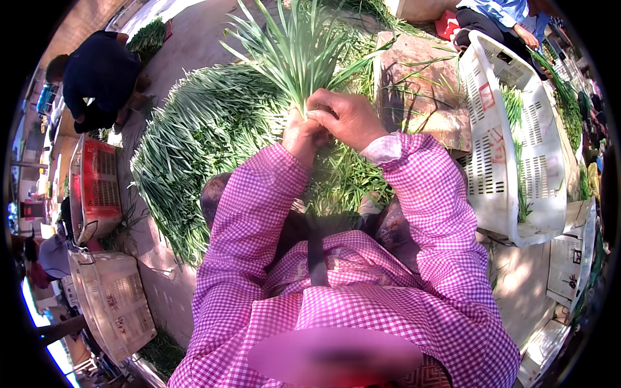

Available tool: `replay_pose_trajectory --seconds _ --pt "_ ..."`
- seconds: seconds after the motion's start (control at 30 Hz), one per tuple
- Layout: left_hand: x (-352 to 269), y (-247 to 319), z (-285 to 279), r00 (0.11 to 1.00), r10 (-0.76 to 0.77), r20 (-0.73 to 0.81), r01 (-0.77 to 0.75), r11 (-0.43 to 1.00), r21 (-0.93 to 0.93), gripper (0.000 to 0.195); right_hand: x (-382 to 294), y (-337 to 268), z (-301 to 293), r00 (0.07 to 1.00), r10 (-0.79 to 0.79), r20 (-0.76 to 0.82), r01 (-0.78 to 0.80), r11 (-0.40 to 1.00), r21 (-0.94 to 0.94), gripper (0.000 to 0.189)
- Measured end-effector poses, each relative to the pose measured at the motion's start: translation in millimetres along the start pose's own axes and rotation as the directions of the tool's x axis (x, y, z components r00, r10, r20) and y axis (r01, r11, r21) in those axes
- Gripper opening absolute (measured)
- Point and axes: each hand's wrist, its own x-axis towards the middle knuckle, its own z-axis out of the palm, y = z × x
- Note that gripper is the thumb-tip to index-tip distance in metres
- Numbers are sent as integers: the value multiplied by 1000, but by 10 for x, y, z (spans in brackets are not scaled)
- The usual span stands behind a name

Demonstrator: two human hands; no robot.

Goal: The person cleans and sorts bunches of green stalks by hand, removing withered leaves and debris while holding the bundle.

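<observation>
In front of me a bunch of Chinese chives (pixel 303 58) stands upright, its long flat leaves fanned out away from me. My left hand (pixel 300 136) is closed around the bottom of the bunch. At the same spot my right hand (pixel 350 119) pinches the lower stalks between thumb and forefinger, touching the left hand. The stalk ends are hidden in my fingers. To the left lies a large heap of chives (pixel 208 131), stacked in layers. Loose trimmed leaves (pixel 354 179) cover the ground below my hands.
A wooden board (pixel 422 87) with stray leaves lies right of my hands. Beyond it stands a white plastic crate (pixel 490 160) holding some chives. A red crate (pixel 99 189) and stacked pale crates (pixel 116 305) line the left. Other people (pixel 99 77) work nearby, one at upper right (pixel 504 19).
</observation>
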Motion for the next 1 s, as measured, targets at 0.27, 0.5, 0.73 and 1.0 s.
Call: replay_pose_trajectory --seconds 0.27,0.5,0.73,1.0 --pt "8 171 -39 953 42 300 35 968 -248 32 6 28 -69 993 114 14 -113 947 300 12" --pt "-18 213 37 977 -5 215 86 926 -368 22 -3 -40 -40 965 242 98 -251 759 600 8" --pt "10 194 -77 992 -92 82 115 931 -348 24 -36 1 -14 999 19 42 -35 901 432 9" --pt "72 226 -5 998 26 -53 -41 954 -298 14 -87 -183 -243 900 -218 376 -3 862 507 9"
